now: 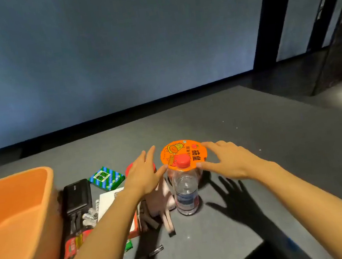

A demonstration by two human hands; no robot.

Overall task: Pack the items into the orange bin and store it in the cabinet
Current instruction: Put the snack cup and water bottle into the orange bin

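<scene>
Both hands spread, fingers straight, either side of the noodle cup [183,150]: left hand [142,175] has its thumb tip at the lid's left rim, right hand [225,161] touches the right rim with thumb and forefinger, neither wrapped round it. Water bottle [185,193] stands upright just in front of the cup, between the wrists. Orange bin [14,228] sits far left, past the power bank [77,195] and green box [106,178]; grey table [255,139] lies bare right and behind, its near edge cutting in lower right.
</scene>
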